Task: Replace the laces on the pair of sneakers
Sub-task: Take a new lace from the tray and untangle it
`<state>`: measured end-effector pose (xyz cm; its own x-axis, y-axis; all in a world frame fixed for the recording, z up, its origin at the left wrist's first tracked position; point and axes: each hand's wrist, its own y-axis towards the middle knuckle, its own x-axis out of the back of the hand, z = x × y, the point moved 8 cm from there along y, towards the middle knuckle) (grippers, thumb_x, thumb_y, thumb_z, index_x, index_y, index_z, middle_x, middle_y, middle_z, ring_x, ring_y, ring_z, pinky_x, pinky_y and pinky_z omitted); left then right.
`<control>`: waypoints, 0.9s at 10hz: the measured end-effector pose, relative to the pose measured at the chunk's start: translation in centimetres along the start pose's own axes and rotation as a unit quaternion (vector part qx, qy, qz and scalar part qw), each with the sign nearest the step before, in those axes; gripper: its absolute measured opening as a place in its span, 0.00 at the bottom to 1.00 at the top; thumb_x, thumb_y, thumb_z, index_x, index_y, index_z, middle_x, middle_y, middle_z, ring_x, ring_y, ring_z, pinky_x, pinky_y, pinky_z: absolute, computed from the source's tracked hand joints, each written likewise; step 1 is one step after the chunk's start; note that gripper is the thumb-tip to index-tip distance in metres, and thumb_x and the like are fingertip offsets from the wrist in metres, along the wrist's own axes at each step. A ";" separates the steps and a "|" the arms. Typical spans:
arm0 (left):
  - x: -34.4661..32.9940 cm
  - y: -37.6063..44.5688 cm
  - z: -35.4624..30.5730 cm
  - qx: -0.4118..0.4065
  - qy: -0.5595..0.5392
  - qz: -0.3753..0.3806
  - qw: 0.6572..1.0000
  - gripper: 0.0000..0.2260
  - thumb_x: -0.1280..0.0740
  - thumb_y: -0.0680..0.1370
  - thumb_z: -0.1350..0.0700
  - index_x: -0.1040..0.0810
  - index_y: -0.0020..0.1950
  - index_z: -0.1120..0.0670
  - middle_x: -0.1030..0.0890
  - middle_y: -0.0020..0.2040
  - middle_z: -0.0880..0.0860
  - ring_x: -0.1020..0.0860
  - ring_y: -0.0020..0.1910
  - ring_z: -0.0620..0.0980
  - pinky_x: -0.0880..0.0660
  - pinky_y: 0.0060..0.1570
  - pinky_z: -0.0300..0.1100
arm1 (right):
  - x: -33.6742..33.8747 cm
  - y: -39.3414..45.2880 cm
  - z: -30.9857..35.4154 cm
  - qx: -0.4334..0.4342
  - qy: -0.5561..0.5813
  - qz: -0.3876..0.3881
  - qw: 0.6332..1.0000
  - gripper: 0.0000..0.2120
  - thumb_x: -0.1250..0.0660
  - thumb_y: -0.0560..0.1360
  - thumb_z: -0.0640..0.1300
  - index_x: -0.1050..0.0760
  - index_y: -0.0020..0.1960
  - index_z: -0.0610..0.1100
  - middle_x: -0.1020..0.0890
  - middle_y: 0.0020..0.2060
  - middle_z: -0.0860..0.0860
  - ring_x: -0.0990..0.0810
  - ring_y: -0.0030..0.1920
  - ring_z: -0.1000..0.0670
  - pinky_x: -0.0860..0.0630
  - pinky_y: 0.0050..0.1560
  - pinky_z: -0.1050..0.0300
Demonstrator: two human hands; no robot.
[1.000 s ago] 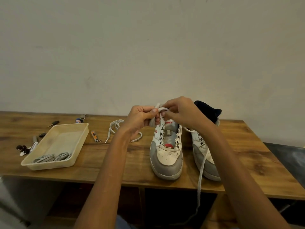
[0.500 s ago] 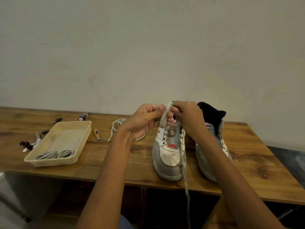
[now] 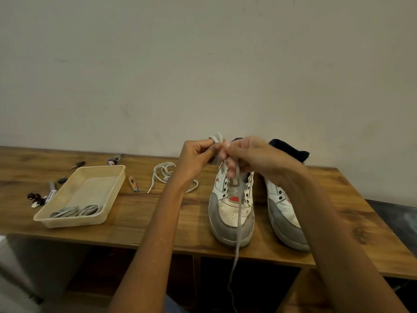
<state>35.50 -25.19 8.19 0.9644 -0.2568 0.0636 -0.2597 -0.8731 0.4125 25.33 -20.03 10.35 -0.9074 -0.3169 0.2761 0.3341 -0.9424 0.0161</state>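
1. While the cream tray point(image 3: 67, 219) sits far left of the fingers, two grey lace bundles point(image 3: 75, 210) lie inside it.
2. Left of the fingers, a loose white lace point(image 3: 165, 175) lies on the wooden table point(image 3: 140, 222).
3. Left hand point(image 3: 195, 160) and right hand point(image 3: 252, 158) pinch a grey lace point(image 3: 237, 219), looped above the fingertips.
4. Below the fingers stands the left sneaker point(image 3: 232, 213); the lace hangs past its toe.
5. Right of them stands the second sneaker point(image 3: 285, 218).

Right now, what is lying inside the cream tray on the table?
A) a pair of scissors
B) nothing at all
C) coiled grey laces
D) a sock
C: two coils of grey laces lie at the near end of the tray, and nothing else shows inside it.
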 end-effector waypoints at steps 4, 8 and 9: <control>-4.4 -1.8 0.5 0.110 0.036 0.221 0.968 0.12 0.34 0.75 0.59 0.21 0.52 0.67 0.18 0.41 0.57 0.19 0.42 0.50 0.20 0.47 0.44 | 4.8 -1.1 -0.5 -0.036 0.166 -0.154 0.973 0.13 0.36 0.78 0.49 0.26 0.39 0.42 0.29 0.23 0.54 0.31 0.22 0.56 0.25 0.29 0.62; -4.3 -3.2 0.3 0.178 -0.096 0.302 0.932 0.13 0.34 0.73 0.56 0.19 0.52 0.63 0.19 0.37 0.50 0.21 0.38 0.46 0.23 0.41 0.37 | 12.5 -5.0 -0.3 -0.146 -0.442 -0.405 0.787 0.14 0.34 0.75 0.50 0.22 0.51 0.39 0.18 0.47 0.43 0.20 0.48 0.42 0.27 0.46 0.52; -4.4 -2.7 -0.9 0.147 -0.191 0.281 0.929 0.14 0.29 0.70 0.51 0.17 0.49 0.59 0.21 0.36 0.50 0.21 0.37 0.45 0.23 0.40 0.37 | 8.2 -1.7 0.3 -0.014 -0.347 -0.221 0.911 0.17 0.34 0.74 0.38 0.26 0.63 0.42 0.20 0.56 0.46 0.21 0.53 0.49 0.25 0.50 0.62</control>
<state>31.98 -21.29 7.63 0.5994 -0.7850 -0.1562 -0.7727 -0.6185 0.1428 17.40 -20.96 12.82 -0.5678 0.2298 0.7905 -0.0415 -0.9670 0.2513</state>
